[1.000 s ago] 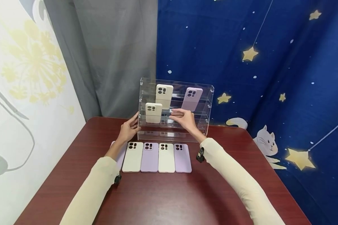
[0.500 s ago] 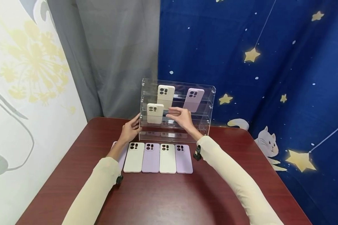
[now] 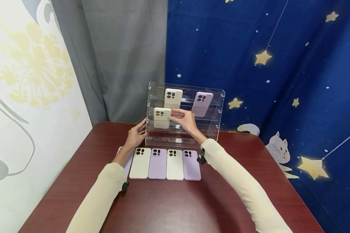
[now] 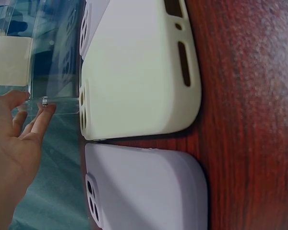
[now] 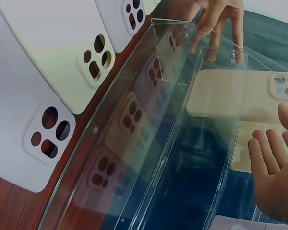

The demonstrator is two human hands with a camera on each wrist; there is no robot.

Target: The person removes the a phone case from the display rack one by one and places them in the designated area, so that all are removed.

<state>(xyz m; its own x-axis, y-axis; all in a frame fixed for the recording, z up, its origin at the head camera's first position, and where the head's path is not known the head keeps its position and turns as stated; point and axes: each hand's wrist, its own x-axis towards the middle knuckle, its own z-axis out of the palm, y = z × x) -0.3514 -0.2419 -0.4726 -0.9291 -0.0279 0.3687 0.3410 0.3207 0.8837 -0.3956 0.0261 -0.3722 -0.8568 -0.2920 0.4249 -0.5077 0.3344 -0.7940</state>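
A clear acrylic display stand (image 3: 186, 140) with stepped shelves stands on the table. My left hand (image 3: 135, 136) grips its left side panel, thumb at the front edge and fingers along the outer face. A cream phone case (image 3: 161, 121) leans at the left of a middle shelf. My right hand (image 3: 185, 120) is at that case's right edge, fingers extended; in the right wrist view the hand (image 5: 278, 177) has nothing between its fingers, and I cannot tell if it touches the case. Another cream case (image 3: 172, 97) and a lilac case (image 3: 202, 103) lean higher up.
In front of the stand lies a row of cases: a partly hidden lilac one (image 3: 128, 163), cream (image 3: 140, 166), lilac (image 3: 157, 166), cream (image 3: 175, 166) and lilac (image 3: 191, 166). The red-brown table (image 3: 163, 207) meets curtains behind (image 3: 128, 64).
My right hand has moved left along the shelf to the right edge of the lower cream phone case. The left hand stays at the stand's side. The view has shifted slightly.
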